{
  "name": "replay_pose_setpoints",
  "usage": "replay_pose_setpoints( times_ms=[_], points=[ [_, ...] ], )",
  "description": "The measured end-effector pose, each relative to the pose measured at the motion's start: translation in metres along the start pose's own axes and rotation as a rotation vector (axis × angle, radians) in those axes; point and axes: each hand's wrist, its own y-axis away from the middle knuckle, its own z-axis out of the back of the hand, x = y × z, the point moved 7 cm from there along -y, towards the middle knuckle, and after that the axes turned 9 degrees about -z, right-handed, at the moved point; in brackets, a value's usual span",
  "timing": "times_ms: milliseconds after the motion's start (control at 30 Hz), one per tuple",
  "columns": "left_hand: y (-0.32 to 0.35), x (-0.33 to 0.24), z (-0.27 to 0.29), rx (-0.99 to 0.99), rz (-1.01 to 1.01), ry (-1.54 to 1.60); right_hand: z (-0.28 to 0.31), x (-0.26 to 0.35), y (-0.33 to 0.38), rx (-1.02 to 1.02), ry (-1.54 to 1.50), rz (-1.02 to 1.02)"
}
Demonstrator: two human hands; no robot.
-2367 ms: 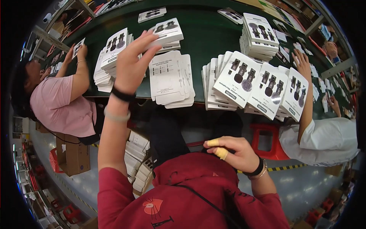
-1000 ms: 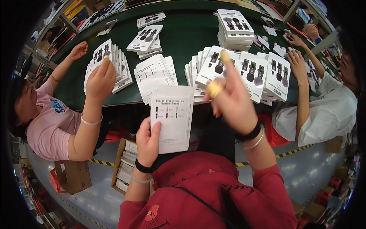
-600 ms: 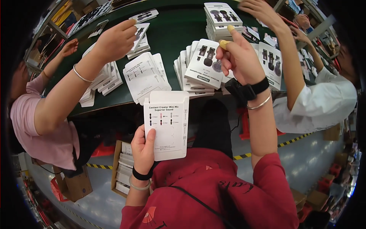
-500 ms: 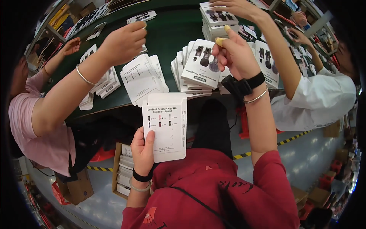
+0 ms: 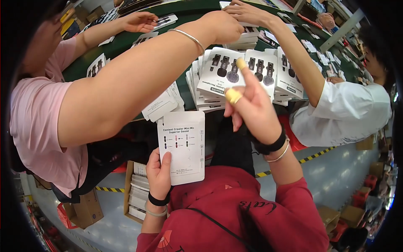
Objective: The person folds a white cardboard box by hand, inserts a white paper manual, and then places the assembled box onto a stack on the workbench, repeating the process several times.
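Note:
My left hand (image 5: 160, 175) grips a flat white printed carton (image 5: 183, 157) by its lower left edge, thumb on the face, in front of my red shirt. Small coloured pictures and print cover the carton's upper part. To the right and above it, my right hand (image 5: 256, 113) is in the air with nothing in it. Yellow finger covers sit on its thumb and forefinger, which are stretched out; the other fingers are bent. Behind that hand stand piles of white cartons (image 5: 216, 75) with pictures of small microphones. Another pile of white cartons (image 5: 161, 106) lies just beyond the held one.
A co-worker's bare arm (image 5: 138, 80) in a pink sleeve crosses from the left over the green table (image 5: 191, 31). It meets the hand of a person in a white sleeve (image 5: 342, 111) at a far stack. On the floor is an open cardboard box (image 5: 130, 189) full of white cartons.
My right hand has come down and nearer, from over the piles. The held carton sits slightly lower. The pink-sleeved co-worker's arm has swung right, across the table to the far stack.

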Motion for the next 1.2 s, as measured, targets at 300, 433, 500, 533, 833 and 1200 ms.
replay_pose_setpoints(
  times_ms=[300, 433, 500, 533, 833, 1200],
  points=[
    [-0.002, 0.008, 0.013, 0.048, -0.003, -0.028, -0.053, -0.044, 0.018, 0.135, 0.478, 0.22],
    [-0.004, 0.008, 0.011, 0.059, 0.031, 0.011, -0.051, -0.015, 0.016, 0.034, 0.567, 0.319],
    [-0.006, 0.004, 0.009, 0.046, 0.032, 0.005, -0.041, 0.006, 0.01, -0.006, 0.559, 0.301],
    [-0.006, 0.004, 0.011, 0.032, 0.034, 0.0, -0.031, 0.019, 0.006, -0.075, 0.744, 0.334],
    [-0.008, -0.002, 0.016, 0.045, 0.014, 0.009, -0.008, 0.086, 0.003, -0.295, 0.907, 0.427],
    [-0.004, 0.009, 0.02, 0.057, 0.091, -0.037, -0.071, -0.056, 0.017, 0.331, 0.582, 0.131]
  ],
)
